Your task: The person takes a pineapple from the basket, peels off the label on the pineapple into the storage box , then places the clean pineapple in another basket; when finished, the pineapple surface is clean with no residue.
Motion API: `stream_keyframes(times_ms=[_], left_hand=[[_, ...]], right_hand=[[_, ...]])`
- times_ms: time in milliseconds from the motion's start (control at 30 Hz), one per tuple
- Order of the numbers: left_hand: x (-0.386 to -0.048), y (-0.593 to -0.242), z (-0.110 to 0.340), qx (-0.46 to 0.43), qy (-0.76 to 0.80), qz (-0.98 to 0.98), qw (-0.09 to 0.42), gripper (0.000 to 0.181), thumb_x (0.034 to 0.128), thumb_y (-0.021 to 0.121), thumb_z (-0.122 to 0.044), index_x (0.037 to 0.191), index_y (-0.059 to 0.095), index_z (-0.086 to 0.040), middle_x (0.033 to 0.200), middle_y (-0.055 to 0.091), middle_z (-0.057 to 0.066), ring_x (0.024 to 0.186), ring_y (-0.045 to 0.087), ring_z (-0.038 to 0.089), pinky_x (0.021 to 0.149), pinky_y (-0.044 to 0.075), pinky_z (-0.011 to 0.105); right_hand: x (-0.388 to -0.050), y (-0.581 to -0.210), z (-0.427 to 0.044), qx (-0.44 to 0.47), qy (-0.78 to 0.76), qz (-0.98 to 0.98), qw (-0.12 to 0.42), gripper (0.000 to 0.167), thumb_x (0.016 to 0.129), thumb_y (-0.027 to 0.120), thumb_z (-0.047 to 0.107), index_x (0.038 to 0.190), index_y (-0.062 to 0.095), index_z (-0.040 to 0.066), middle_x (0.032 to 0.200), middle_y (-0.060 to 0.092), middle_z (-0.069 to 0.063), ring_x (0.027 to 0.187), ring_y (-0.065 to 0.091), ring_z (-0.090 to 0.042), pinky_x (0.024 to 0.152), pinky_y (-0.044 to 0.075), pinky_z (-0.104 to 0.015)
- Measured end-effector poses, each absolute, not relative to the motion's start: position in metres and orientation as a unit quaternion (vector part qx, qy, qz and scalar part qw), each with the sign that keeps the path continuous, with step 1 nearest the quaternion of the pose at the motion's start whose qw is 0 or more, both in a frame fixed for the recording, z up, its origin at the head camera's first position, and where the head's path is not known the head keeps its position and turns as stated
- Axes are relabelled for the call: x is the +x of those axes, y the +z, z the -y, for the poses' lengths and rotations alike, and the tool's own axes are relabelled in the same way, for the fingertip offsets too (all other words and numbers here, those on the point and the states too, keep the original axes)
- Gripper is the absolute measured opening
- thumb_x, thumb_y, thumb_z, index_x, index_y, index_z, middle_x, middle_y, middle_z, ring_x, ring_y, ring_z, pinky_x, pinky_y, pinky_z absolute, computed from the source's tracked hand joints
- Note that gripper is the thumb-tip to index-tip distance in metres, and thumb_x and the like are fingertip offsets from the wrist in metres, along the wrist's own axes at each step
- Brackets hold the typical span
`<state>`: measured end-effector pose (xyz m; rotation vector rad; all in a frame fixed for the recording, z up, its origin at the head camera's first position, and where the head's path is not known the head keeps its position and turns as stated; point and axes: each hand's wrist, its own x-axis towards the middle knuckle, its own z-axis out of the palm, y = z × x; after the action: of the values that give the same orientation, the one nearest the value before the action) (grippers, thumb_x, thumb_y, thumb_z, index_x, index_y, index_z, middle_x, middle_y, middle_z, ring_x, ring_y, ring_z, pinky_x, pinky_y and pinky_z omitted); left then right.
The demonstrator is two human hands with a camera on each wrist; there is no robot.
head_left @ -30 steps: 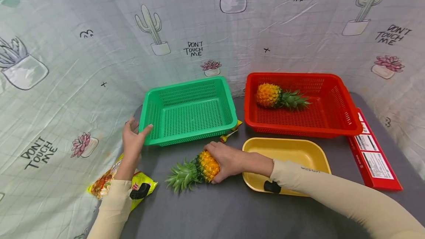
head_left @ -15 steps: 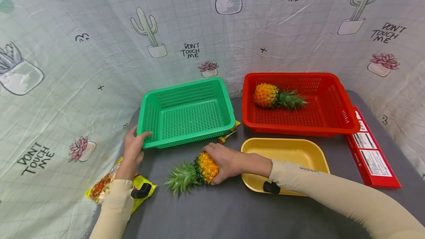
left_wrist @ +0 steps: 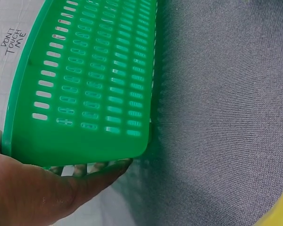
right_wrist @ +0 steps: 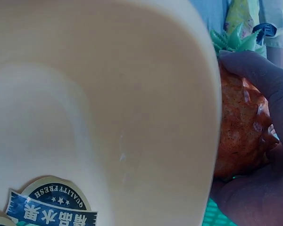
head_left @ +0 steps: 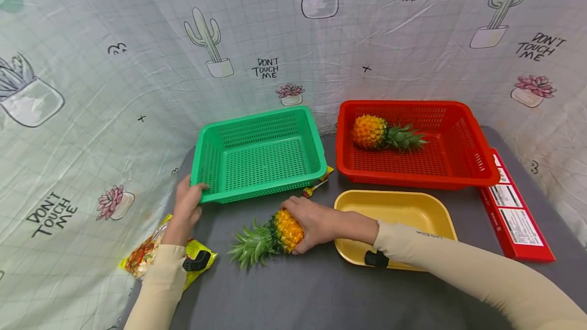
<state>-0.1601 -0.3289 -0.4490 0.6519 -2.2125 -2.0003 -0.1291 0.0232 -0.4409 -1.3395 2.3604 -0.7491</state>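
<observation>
My left hand (head_left: 186, 202) grips the near left corner of a green perforated basket (head_left: 263, 183), its thumb over the rim and its other fingers along the outer wall. In the left wrist view the fingers (left_wrist: 92, 181) lie against the basket's end wall (left_wrist: 85, 94). My right hand (head_left: 316, 220) holds a pineapple (head_left: 289, 230) by its orange body on the grey table, the leafy crown pointing left. A second pineapple (head_left: 370, 131) lies inside the red basket (head_left: 412, 180). Part of the held pineapple (right_wrist: 240, 122) shows beside the right thumb in the right wrist view.
A yellow tray (head_left: 399, 197) stands under my right forearm. At the right edge lies a long red box (head_left: 518, 218). A yellow snack packet (head_left: 197, 251) sits below my left wrist. A small lollipop (head_left: 314, 188) lies by the green basket. Patterned cloth hangs behind.
My left hand has closed round the green basket's corner; one second ago its thumb and fingers were spread there. The right hand and its pineapple have stayed in place.
</observation>
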Motion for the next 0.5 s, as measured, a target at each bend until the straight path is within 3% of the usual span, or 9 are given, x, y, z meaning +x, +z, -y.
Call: stream_keyframes(times_ms=[267,500], left_hand=[[-0.1598,-0.4491,0.328,0.196,-0.655,0.729,0.037,0.062,0.098,0.048,0.011,0.159,0.037,0.007,0.148,0.044,0.026,0.12,0.054,0.031,0.081,0.055,0.025],[-0.1592,-0.4477,0.3305,0.199,-0.651,0.731,0.041,0.062,0.0959,0.048,0.013,0.157,0.038,0.008,0.14,0.047,0.024,0.101,0.059,0.019,0.078,0.056,0.023]], right_hand=[[-0.1277,-0.4415,-0.0254,-0.459,-0.282,-0.827,0.162,0.089,0.076,0.096,0.034,0.144,0.049,0.0,0.126,0.053,-0.008,0.107,0.054,-0.018,0.095,0.05,-0.034],[-0.1223,-0.4348,-0.0288,-0.452,-0.292,-0.83,0.149,0.086,0.074,0.097,0.031,0.141,0.051,0.002,0.124,0.053,-0.006,0.105,0.054,-0.018,0.094,0.051,-0.034]])
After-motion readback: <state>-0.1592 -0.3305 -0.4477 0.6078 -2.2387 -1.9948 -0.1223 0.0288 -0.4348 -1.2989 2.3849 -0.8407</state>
